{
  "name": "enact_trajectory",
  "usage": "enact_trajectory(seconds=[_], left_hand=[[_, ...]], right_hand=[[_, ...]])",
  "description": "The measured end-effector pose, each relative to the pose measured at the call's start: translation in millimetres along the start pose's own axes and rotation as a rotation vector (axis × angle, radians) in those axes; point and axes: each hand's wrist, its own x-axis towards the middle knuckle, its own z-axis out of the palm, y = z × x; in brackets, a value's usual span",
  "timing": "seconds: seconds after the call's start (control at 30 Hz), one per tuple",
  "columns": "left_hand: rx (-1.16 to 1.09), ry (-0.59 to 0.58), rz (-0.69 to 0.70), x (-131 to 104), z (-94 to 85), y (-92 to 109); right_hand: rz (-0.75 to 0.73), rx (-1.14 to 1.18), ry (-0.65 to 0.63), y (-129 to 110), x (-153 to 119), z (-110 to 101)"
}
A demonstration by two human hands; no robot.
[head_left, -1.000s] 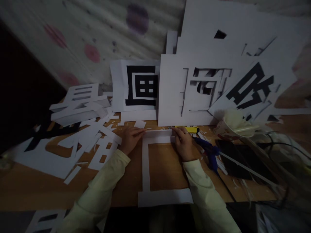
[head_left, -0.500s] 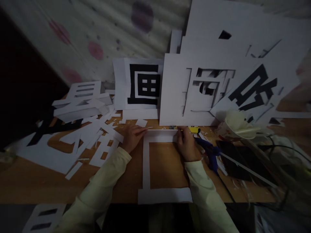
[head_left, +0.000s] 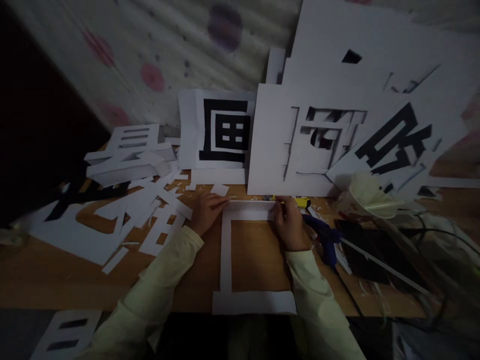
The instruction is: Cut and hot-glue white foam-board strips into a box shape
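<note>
A white card frame [head_left: 226, 255], with a top bar, a left side and a wide bottom bar, lies on the wooden table [head_left: 258, 257]. Along its top edge stands a thin white card strip [head_left: 251, 202]. My left hand [head_left: 207, 212] pinches the strip's left end, and my right hand [head_left: 291, 222] pinches its right end. Both sets of fingers are closed. Just behind my right hand lies a yellow utility knife [head_left: 302, 202], partly hidden. To its right is a blue glue gun [head_left: 324, 235] with a long pale glue stick in it.
Cut paper scraps [head_left: 131, 215] cover the left of the table. A printed black character sheet [head_left: 227, 131] and large cut-out white boards [head_left: 272, 140] lean at the back. At the right are a paper cup [head_left: 354, 200], dark flat panels [head_left: 378, 255] and cables.
The view has shifted slightly, so the background sits a little further right. Both hands keep their hold on the strip at the frame's top edge.
</note>
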Motion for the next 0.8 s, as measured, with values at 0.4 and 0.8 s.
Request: enact_trajectory(seconds=[0.4,0.8], left_hand=[[-0.012,0.033,0.004,-1.3,-0.7,9.6],[-0.005,0.013,-0.252,2.6,-7.2,23.7]], right_hand=[[0.110,-0.038,0.087,-9.3,-0.7,2.3],[0.453,-0.123,-0.001,-14.7,-9.0,-0.8]])
